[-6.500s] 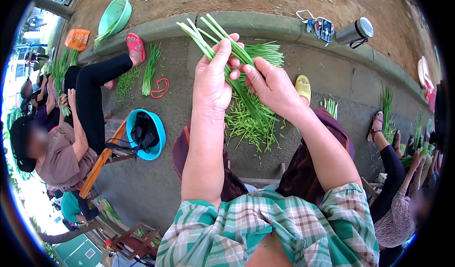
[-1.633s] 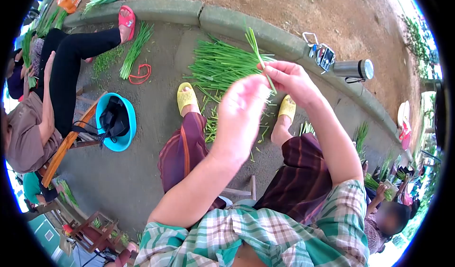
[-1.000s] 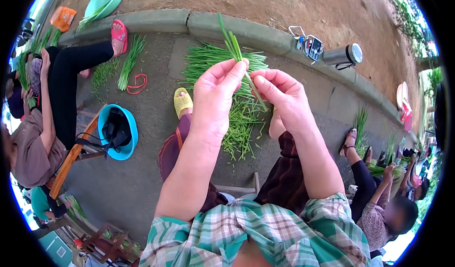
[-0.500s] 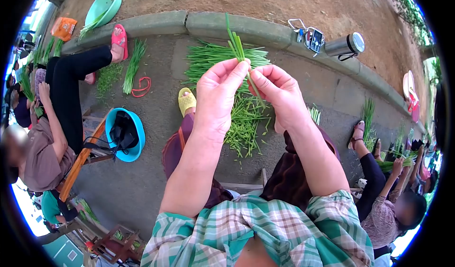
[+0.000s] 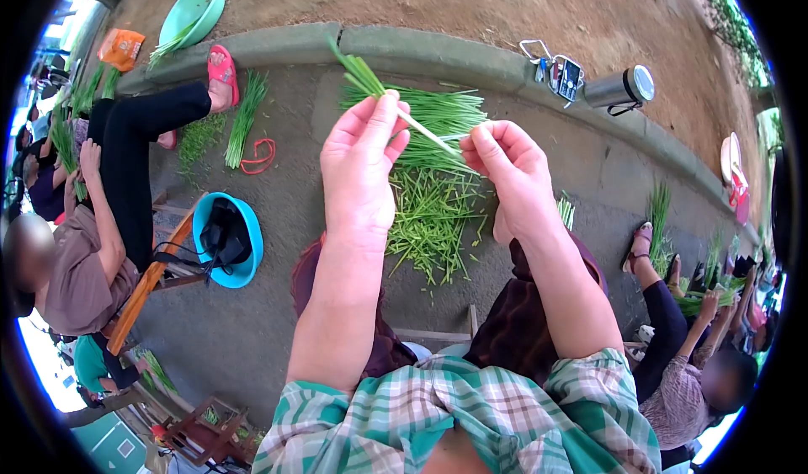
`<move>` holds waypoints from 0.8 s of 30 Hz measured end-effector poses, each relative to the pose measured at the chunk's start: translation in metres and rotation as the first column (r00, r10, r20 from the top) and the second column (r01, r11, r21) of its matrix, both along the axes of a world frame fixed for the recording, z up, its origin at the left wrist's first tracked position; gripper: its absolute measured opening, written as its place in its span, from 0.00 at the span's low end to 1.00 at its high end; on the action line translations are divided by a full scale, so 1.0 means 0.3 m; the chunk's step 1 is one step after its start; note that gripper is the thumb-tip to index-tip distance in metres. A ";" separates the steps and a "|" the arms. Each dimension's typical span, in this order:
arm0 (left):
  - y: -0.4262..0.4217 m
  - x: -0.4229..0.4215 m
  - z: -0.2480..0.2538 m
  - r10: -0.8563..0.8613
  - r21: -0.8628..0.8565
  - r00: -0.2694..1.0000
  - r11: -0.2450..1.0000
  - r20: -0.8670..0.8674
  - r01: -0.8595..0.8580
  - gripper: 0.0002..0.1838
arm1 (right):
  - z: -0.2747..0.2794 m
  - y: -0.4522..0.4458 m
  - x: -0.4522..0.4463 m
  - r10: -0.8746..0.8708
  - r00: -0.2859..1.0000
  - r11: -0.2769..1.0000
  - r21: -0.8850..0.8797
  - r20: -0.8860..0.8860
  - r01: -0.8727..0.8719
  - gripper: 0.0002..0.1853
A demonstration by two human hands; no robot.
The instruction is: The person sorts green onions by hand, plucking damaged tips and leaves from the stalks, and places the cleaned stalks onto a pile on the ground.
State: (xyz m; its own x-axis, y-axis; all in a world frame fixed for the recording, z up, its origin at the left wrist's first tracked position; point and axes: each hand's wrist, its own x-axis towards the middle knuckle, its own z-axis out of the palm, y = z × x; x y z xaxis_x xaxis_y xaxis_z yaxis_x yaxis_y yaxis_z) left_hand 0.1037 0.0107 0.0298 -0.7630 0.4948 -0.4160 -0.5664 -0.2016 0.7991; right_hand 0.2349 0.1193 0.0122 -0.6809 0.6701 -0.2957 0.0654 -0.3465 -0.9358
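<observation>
head view. left hand [image 5: 360, 171]: raised, thumb and fingers pinched on a small bunch of slender green stalks [image 5: 362, 76]; green ends point up and away beyond the fingertips, one pale end slants down toward the other hand. right hand [image 5: 518, 175]: raised level with the left and apart from it, thumb and forefinger drawn together at the tip of that pale end; whether they grip it cannot be told.

beyond and between the hands, on the ground: one spread pile of long stalks [image 5: 442, 114]. below and between the hands: one loose heap of short cut pieces [image 5: 431, 230]. beside the right wrist, on the ground: one small bundle of stalks [image 5: 566, 213], partly hidden.

left of the left hand: one red cord [image 5: 259, 156], looped; one long bundle of stalks [image 5: 246, 120]; one blue basin [image 5: 254, 255] with a black item [image 5: 223, 231] inside; farther left, one seated person [image 5: 88, 259] in a brown top.

beyond the right hand, at the concrete curb [image 5: 438, 51]: one mobile phone [image 5: 571, 80] with keys [image 5: 540, 71] near it; one steel flask [image 5: 608, 91], lying on its side.
</observation>
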 end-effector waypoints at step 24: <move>-0.041 -0.071 0.005 0.123 0.066 0.991 0.991 -0.059 -0.119 0.12 | -0.064 -0.039 0.027 0.426 0.672 0.486 0.473 0.606 -0.735 0.35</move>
